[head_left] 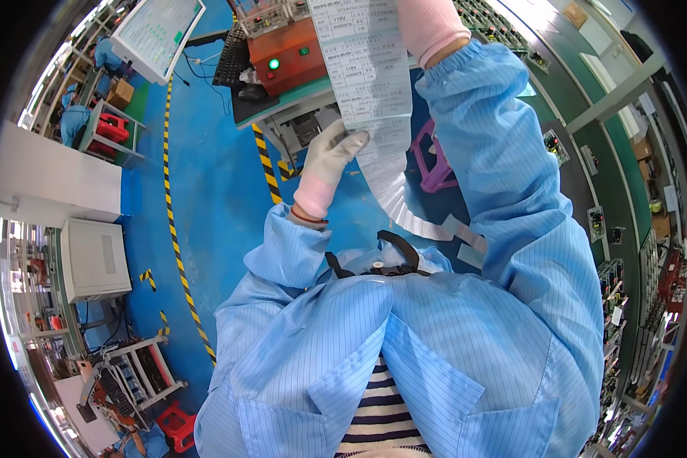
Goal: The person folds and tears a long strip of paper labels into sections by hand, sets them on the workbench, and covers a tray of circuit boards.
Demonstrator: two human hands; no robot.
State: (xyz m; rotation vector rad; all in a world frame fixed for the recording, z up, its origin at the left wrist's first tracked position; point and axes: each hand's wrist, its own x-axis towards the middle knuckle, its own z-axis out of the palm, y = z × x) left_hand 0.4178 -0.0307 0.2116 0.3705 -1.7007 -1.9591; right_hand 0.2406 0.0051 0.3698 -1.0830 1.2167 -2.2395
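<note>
Paper label strip (372,76), thin and pale, hangs in a folded, curling ribbon before the striped blue jacket (504,328). The left hand (330,159), in a pale fabric glove, pinches its edge; the right hand's (432,27) grip I cannot tell.

Long white label strip (370,80) hangs; curves below.

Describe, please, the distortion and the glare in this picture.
Head view: fisheye bending bows the striped floor tape, and black fills the corners; head view: pale reflections lie on the blue floor; head view: the paper strip looks very bright along its lower folds.
</note>
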